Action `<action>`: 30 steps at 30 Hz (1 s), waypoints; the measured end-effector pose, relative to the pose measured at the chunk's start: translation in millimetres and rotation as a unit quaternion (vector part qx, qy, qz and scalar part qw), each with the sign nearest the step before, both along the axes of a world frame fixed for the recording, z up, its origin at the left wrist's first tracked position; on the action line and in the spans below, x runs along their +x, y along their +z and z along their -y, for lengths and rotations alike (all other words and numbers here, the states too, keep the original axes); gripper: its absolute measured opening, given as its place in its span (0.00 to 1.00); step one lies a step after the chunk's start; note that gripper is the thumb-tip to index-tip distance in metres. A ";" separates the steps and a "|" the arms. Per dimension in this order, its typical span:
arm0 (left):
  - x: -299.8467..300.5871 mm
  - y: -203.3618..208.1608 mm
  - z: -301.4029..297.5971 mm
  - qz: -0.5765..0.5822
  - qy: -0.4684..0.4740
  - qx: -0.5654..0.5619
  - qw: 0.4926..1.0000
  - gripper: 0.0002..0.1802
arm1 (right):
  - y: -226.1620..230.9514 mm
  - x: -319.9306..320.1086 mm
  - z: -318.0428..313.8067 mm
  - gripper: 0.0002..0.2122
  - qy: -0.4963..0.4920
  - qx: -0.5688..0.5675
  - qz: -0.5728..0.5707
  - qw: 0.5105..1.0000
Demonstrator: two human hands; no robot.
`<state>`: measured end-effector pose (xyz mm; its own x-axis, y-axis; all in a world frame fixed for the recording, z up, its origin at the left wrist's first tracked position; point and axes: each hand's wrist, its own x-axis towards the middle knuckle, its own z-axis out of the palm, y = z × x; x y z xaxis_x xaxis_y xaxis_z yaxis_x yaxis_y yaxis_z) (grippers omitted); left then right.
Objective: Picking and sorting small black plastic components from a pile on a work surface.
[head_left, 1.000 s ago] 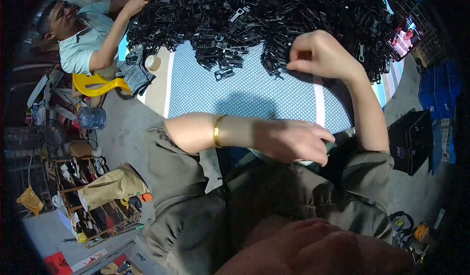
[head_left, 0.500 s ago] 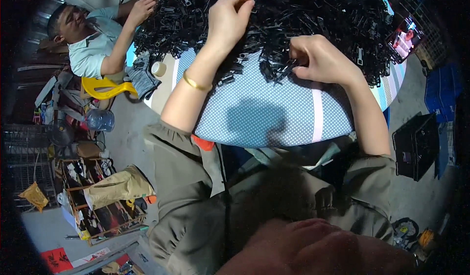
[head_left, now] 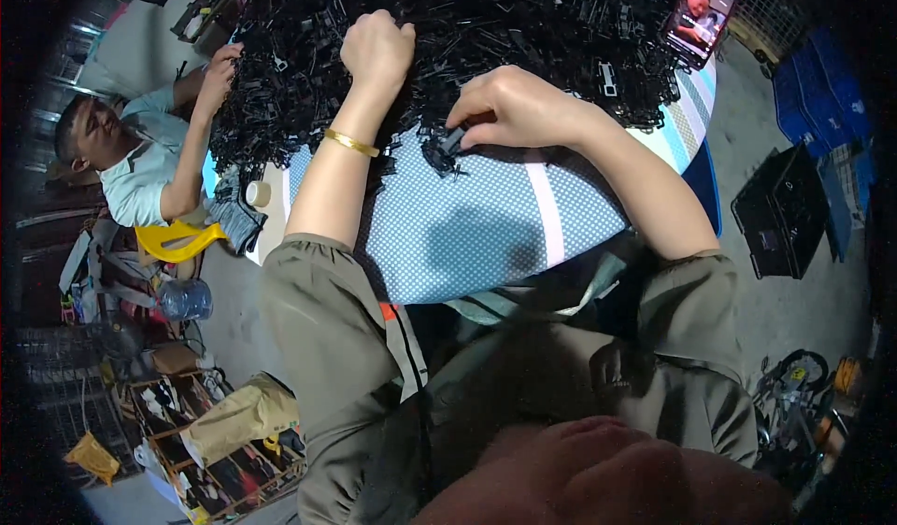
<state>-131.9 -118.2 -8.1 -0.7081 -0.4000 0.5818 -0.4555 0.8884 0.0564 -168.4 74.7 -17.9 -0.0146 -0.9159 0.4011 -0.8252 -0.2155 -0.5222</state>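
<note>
A large heap of small black plastic clip-like pieces covers the far part of the table. My left hand, with a gold bangle at its wrist, is bent over the heap with its fingers curled in; whatever they hold is hidden. At the heap's near edge, my right hand pinches a black plastic piece between thumb and forefinger. More black pieces lie under it in a small cluster on the blue dotted tablecloth.
A person at the left also reaches into the heap. Near them are a tape roll and a yellow stool. A phone stands at the table's right edge. A black case and blue bins stand on the floor.
My view has shifted, moving the table leftward in it. My left hand has turned from a visible pinch to fingers curled over the heap. My right hand's fingertips have closed in on a black piece.
</note>
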 end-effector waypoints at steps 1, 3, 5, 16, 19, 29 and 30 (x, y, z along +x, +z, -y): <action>1.4 0.2 -1.9 -0.063 -0.034 -0.032 0.997 0.17 | -0.5 -0.4 0.3 0.12 -0.002 -0.001 0.000 1.000; 7.8 5.3 -0.2 -0.106 -0.080 0.004 0.991 0.15 | -0.5 -0.6 1.9 0.12 -0.042 -0.082 -0.013 0.996; 21.3 18.0 -12.0 -0.151 -0.132 0.105 0.974 0.14 | -0.6 -4.0 1.0 0.11 -0.057 -0.098 -0.019 0.993; 95.5 10.7 -32.2 0.072 -0.291 0.623 0.723 0.14 | 3.1 1.6 4.3 0.11 -0.071 -0.243 0.001 0.967; 97.2 5.3 -28.6 0.018 -0.297 0.666 0.684 0.18 | -0.4 2.6 6.9 0.10 -0.100 -0.199 -0.018 0.975; 102.9 -2.4 -35.4 -0.046 -0.302 0.757 0.578 0.21 | -1.0 14.8 7.3 0.10 -0.159 -0.177 -0.100 0.966; 102.3 -5.0 -40.0 -0.043 -0.294 0.751 0.590 0.21 | -1.6 16.2 7.7 0.10 -0.159 -0.176 -0.100 0.966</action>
